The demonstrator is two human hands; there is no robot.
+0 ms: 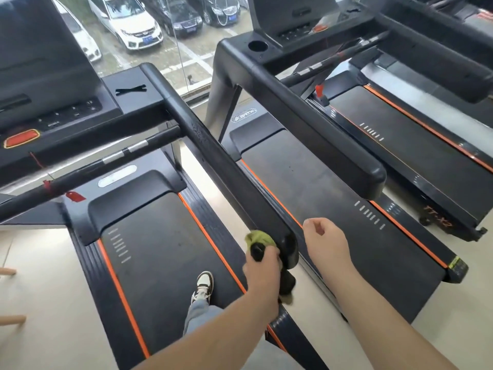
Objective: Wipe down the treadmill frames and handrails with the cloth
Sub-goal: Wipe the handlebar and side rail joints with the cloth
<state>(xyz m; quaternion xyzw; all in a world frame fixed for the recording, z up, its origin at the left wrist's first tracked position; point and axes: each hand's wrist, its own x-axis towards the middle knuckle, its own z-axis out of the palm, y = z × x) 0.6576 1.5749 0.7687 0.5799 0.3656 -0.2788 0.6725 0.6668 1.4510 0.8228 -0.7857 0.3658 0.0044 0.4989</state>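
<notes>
Two bare forearms are reaching in from the bottom edge. The left hand (pixel 262 265) is gripping a bunched green cloth (pixel 260 237), fingers curled round it, and holding it against the rounded near end of the black handrail (pixel 213 156). Green folds are showing above the knuckles and again beside the wrist. The right hand (pixel 325 236) is hovering just right of that same rail end, fingers loosely curled, holding nothing and touching nothing.

The nearest treadmill (pixel 165 249) is filling the left half, its black belt edged with orange stripes. A second treadmill (pixel 320 188) is lying parallel on the right, with a strip of pale floor between the two, and its thick handrail (pixel 306 124) is running beside the one being wiped. A third treadmill (pixel 413 124) is showing at the right edge.

Parked cars (pixel 128 25) are showing through the window glass at the top. The console (pixel 53 108) is sitting upper left, carrying a red stop button (pixel 21 138). One black-and-white sneaker (pixel 204 285), below a jeans leg, is standing on the nearest belt. A small red tag (pixel 76 196) is hanging under the crossbar (pixel 93 166).
</notes>
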